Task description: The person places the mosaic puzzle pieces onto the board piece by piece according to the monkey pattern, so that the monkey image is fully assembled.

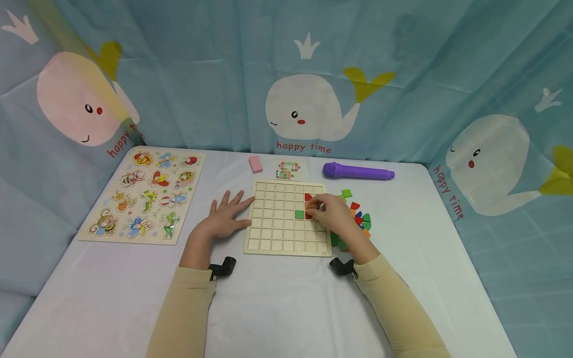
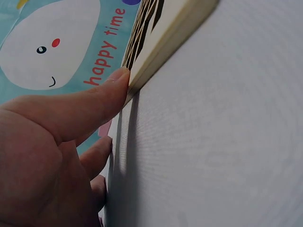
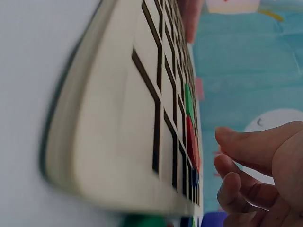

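A square wooden grid board (image 1: 273, 251) lies mid-table. My left hand (image 1: 222, 220) rests flat beside it with spread fingers, and the thumb (image 2: 111, 92) touches the board's edge in the left wrist view. My right hand (image 1: 332, 213) is over the board's right side, thumb and fingertips close together. They seem to pinch a small orange piece (image 3: 221, 149), mostly hidden by the fingers. On the grid beneath are a green square tile (image 1: 299, 215) and red tiles (image 3: 191, 142), partly covered by the right hand in the head view.
Loose coloured pieces (image 1: 366, 219) are heaped right of the board. Behind it lie a pattern card (image 1: 288, 170), a pink block (image 1: 255, 164) and a purple microphone-shaped thing (image 1: 358, 171). An insect puzzle board (image 1: 147, 199) is at left. A whale-print curtain (image 1: 233, 99) surrounds the table.
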Demonstrator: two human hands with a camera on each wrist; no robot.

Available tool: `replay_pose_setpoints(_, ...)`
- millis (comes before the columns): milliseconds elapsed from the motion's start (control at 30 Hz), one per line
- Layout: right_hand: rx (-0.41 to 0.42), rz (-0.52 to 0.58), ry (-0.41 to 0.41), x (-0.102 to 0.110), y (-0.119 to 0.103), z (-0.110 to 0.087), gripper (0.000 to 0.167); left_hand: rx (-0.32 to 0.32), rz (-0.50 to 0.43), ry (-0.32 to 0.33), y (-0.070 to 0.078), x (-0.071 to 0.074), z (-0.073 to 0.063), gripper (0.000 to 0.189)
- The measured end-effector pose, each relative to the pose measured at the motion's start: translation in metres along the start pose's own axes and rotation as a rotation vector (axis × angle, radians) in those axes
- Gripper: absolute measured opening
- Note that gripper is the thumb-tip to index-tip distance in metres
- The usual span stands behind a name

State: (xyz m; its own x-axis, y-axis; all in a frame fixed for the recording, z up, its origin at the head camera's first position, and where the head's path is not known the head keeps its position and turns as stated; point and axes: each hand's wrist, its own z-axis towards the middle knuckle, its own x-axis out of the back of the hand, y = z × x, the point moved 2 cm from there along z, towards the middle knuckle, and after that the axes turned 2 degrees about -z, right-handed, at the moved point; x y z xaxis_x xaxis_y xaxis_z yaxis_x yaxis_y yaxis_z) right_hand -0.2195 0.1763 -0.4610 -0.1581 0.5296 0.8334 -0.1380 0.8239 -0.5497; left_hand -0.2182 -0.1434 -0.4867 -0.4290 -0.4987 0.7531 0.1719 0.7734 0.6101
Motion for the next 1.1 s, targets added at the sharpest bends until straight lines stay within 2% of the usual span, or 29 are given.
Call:
replay_pose_setpoints(367,-0.065,0.008,0.052,0.027,0.029,-0.015,0.022,0.008,-0.004,-0.006,-0.001,-0.001,0.001,0.072)
replay_pose_setpoints(667,-0.107,0.021,0.042,0.035,0.048,-0.017,0.024,0.019,-0.003,-0.009,-0.001,0.0,-0.001,0.072)
replay_pose_setpoints(967,-0.149,0.007,0.044,0.047,0.066,-0.031,0.023,0.009,-0.002,-0.008,0.0,0.0,0.0,0.073)
replay_pose_setpoints(1100,-0.175,0.006,0.022,0.051,0.072,-0.038,0.021,0.007,-0.01,-0.006,-0.001,0.0,0.0,0.073)
